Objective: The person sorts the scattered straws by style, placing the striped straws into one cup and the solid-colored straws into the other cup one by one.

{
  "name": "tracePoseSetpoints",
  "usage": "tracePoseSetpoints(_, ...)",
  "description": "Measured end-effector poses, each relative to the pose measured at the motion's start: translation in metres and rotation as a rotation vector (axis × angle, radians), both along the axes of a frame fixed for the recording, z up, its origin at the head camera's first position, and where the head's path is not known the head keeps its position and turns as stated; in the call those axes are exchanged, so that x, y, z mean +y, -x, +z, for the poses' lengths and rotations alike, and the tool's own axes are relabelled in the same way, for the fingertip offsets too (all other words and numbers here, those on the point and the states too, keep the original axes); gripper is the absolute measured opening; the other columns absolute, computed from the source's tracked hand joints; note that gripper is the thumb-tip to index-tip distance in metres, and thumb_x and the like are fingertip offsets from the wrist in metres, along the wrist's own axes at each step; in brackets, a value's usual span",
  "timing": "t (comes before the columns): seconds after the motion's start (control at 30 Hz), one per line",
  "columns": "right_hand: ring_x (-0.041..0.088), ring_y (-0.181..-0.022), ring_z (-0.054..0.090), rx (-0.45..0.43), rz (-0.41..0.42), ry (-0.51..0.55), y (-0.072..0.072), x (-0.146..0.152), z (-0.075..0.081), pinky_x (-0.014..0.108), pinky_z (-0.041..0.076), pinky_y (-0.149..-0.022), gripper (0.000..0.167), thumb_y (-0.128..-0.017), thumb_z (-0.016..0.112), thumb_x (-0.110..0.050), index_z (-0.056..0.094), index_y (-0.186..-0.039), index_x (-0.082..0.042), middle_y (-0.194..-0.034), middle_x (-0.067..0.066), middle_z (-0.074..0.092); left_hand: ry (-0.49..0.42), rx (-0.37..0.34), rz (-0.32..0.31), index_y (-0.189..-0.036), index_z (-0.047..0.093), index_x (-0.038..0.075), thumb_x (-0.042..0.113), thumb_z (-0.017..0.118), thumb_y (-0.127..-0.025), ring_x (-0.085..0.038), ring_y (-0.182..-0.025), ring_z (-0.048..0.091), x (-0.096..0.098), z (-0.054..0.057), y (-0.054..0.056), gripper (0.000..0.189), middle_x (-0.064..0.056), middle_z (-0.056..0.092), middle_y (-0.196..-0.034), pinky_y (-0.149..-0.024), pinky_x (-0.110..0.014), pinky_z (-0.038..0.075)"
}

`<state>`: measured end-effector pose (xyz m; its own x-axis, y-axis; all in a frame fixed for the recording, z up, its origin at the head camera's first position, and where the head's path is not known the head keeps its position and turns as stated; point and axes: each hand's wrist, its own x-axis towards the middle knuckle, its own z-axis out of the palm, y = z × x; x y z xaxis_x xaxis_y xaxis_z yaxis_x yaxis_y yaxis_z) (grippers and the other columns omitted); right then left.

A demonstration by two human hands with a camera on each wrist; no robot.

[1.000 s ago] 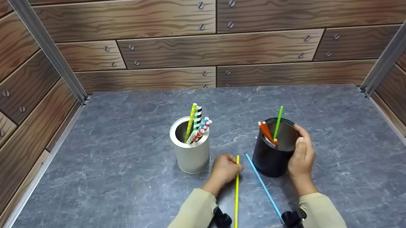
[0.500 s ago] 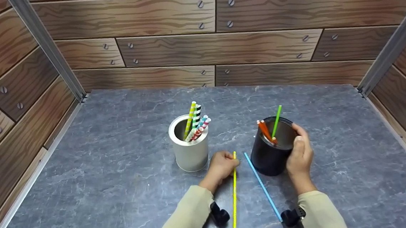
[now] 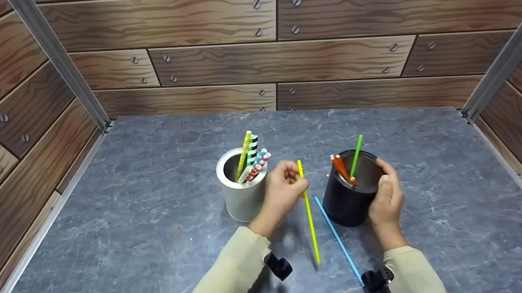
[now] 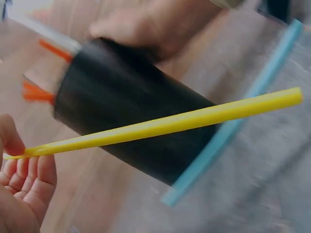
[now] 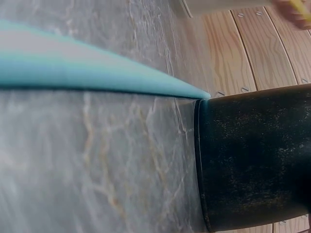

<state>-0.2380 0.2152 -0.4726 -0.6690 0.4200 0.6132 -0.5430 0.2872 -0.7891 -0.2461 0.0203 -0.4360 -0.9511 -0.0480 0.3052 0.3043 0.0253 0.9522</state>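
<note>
My left hand (image 3: 283,189) pinches a thin yellow straw (image 3: 310,226) near its upper end, between thumb and fingers. The straw slants down toward me, its lower end just above the table. In the left wrist view the yellow straw (image 4: 194,121) crosses in front of the black cup (image 4: 131,107). My right hand (image 3: 387,206) grips the right side of that upright black cup (image 3: 344,207), thumb near the rim. Orange straws (image 3: 342,169) and a green straw (image 3: 357,155) stand in it. A light blue straw (image 3: 339,241) lies on the table beside the cup.
A white cup (image 3: 245,205) stands just left of my left hand, holding several striped straws (image 3: 252,157). The grey marbled table (image 3: 147,203) is enclosed by wood-patterned walls (image 3: 211,74) at the back and sides.
My left hand has raised the yellow straw off the table and moved away from me, and the straw's lower end has swung right. My right hand and the black cup stay put.
</note>
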Motion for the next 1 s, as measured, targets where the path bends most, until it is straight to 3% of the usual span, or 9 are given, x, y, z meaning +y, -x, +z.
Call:
tracePoseSetpoints(0.1,-0.001,-0.109,0.049,0.0,-0.013,-0.021,0.0,-0.001,0.001,0.015,0.036,-0.094,0.039,-0.092,0.026,-0.001,0.053,-0.118,0.014,-0.119,0.027,0.055,-0.029,0.129,0.024,-0.079,0.049,-0.005,-0.011,0.05,-0.065,-0.005,-0.056,0.047,-0.002,0.019,-0.005,0.015,0.004,0.047,-0.065,-0.05,-0.015,0.04)
tracePoseSetpoints(0.23,-0.001,-0.109,0.048,0.003,-0.018,-0.025,0.0,-0.001,0.002,0.015,0.035,-0.094,0.039,-0.092,0.026,0.001,0.052,-0.117,0.016,-0.118,0.031,0.053,-0.111,0.245,0.043,-0.082,0.048,-0.006,-0.01,0.05,-0.067,-0.007,-0.063,0.05,-0.005,0.04,-0.013,0.016,0.001,0.05,-0.071,-0.053,-0.016,0.044)
tracePoseSetpoints(0.5,-0.002,-0.109,0.048,0.007,-0.025,-0.033,0.0,-0.002,0.004,0.014,0.035,-0.095,0.039,-0.092,0.026,0.001,0.052,-0.117,0.016,-0.118,0.033,0.052,-0.27,0.459,0.121,-0.087,0.045,-0.01,-0.011,0.053,-0.072,-0.007,-0.068,0.053,-0.014,0.063,-0.029,0.016,-0.012,0.05,-0.075,-0.054,-0.02,0.049)
tracePoseSetpoints(0.67,-0.002,-0.108,0.048,0.004,-0.024,-0.024,-0.001,-0.003,0.003,0.014,0.035,-0.093,0.039,-0.092,0.026,0.0,0.052,-0.117,0.016,-0.118,0.029,0.054,-0.327,0.597,0.175,-0.085,0.043,-0.012,-0.012,0.053,-0.072,-0.007,-0.068,0.054,-0.017,0.072,-0.036,0.017,-0.008,0.05,-0.079,-0.057,-0.019,0.05)
tracePoseSetpoints(0.77,-0.001,-0.108,0.049,0.005,-0.013,-0.011,0.0,-0.002,0.002,0.014,0.035,-0.093,0.039,-0.092,0.026,-0.001,0.052,-0.118,0.015,-0.118,0.021,0.058,-0.365,0.661,0.176,-0.084,0.041,-0.012,-0.013,0.053,-0.072,-0.008,-0.07,0.055,-0.015,0.074,-0.04,0.017,-0.007,0.049,-0.081,-0.056,-0.018,0.049)
tracePoseSetpoints(0.9,0.0,-0.107,0.049,0.013,0.007,0.014,0.001,-0.002,0.001,0.014,0.035,-0.093,0.04,-0.092,0.026,-0.001,0.051,-0.118,0.016,-0.117,0.006,0.06,-0.345,0.692,0.15,-0.085,0.041,-0.011,-0.015,0.053,-0.073,-0.01,-0.073,0.057,-0.01,0.072,-0.042,0.017,-0.016,0.049,-0.08,-0.057,-0.021,0.052)
tracePoseSetpoints(1.0,0.001,-0.106,0.05,0.014,0.02,0.021,0.001,-0.002,0.0,0.014,0.036,-0.092,0.04,-0.092,0.026,-0.001,0.05,-0.119,0.016,-0.117,0.005,0.06,-0.299,0.695,0.126,-0.087,0.043,-0.01,-0.017,0.053,-0.074,-0.011,-0.073,0.058,-0.005,0.063,-0.041,0.018,-0.024,0.049,-0.08,-0.058,-0.025,0.054)
